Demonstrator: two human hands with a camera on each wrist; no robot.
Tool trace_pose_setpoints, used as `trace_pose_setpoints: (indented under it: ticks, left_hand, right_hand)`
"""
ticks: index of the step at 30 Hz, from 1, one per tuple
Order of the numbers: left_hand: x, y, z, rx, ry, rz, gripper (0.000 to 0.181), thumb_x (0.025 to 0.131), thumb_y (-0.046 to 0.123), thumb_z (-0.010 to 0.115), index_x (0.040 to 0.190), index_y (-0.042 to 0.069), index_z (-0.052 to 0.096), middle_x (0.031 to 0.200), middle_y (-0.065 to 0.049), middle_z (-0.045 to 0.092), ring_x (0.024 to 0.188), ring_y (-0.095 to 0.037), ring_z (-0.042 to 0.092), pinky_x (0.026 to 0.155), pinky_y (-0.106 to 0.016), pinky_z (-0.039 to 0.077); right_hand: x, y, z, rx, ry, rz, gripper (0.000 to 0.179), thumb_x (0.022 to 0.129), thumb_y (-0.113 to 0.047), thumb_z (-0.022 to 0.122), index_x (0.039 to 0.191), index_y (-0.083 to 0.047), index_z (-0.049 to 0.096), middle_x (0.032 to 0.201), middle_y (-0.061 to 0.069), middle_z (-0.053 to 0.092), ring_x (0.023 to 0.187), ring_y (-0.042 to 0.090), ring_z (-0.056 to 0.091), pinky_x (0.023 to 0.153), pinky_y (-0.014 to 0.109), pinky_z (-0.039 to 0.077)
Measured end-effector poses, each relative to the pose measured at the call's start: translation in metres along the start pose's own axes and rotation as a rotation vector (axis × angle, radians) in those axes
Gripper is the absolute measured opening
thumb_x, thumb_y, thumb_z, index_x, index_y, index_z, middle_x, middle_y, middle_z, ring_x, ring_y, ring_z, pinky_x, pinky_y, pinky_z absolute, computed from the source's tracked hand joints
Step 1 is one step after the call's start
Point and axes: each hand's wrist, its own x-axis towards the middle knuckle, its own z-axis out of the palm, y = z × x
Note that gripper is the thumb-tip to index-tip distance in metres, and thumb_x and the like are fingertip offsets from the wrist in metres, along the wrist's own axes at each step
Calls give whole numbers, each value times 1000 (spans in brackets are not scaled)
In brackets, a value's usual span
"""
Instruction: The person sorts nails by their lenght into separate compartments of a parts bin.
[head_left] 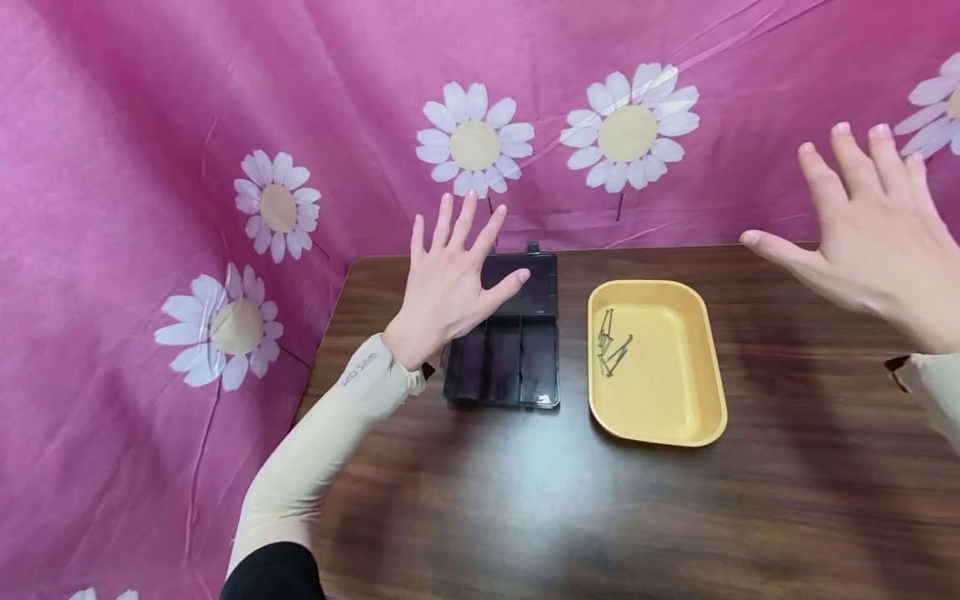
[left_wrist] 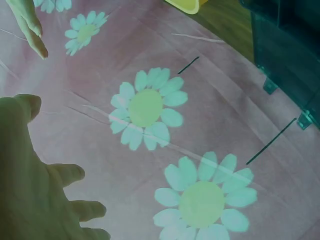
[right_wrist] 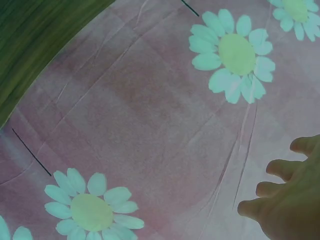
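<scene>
My left hand point(head_left: 447, 287) is held up with its fingers spread, overlapping a dark compartment box point(head_left: 538, 358) in the head view. The box lies with its lid point(head_left: 536, 283) folded back toward the far edge, and dividers show in its near half. Off to the right, my right hand point(head_left: 877, 221) is raised too, fingers apart and nothing in it. Between the two hands sits a yellow tray point(head_left: 675, 417) on the table. Several thin dark screws or nails point(head_left: 617, 357) lie in a loose group at the tray's left side. In the left wrist view, the box point(left_wrist: 285, 45) appears at the upper right.
A brown wood-grain table point(head_left: 480, 517) carries the box and the tray. Behind it and at the left hangs a pink cloth point(head_left: 360, 125) with large white flowers, close against the table's far edge.
</scene>
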Motion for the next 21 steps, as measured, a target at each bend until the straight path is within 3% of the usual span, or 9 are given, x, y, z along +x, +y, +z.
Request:
trace_pose_setpoints:
  ticks: [4,12,15,19,21]
  left_hand:
    - [-3,2,-2,14,37,3,76,76,79,15,141,40,6,152,2,3,139,-24,-7,107,-54,0]
    - [-12,3,1,2,183,67,80,75,77,23,142,37,9,151,-2,11,139,-25,3,106,-55,8]
    - [-16,3,4,-71,176,75,78,76,76,27,142,37,9,151,-1,12,139,-24,5,106,-53,12]
    - [-24,1,9,-217,137,61,74,79,72,31,142,38,10,151,3,10,139,-18,3,107,-49,13]
    - [-29,-1,14,-278,141,50,73,80,69,33,142,36,13,151,3,12,139,-17,5,107,-48,14]
  right_hand:
    - [-4,0,-2,-1,29,1,101,74,-59,57,143,-6,7,150,15,-7,134,33,-18,105,54,-13]
    - [-17,-8,3,67,158,-34,96,72,-56,61,141,-3,21,148,19,12,137,37,-3,108,52,-4]
    - [-22,-13,8,115,249,-88,87,74,-49,63,137,-1,29,145,22,23,136,38,6,110,46,1]
    - [-28,-19,19,180,412,-221,74,77,-43,61,130,4,39,134,27,36,133,39,19,111,42,9]
    - [-31,-23,27,220,491,-269,71,79,-46,56,126,6,44,128,29,42,131,39,26,110,43,13]
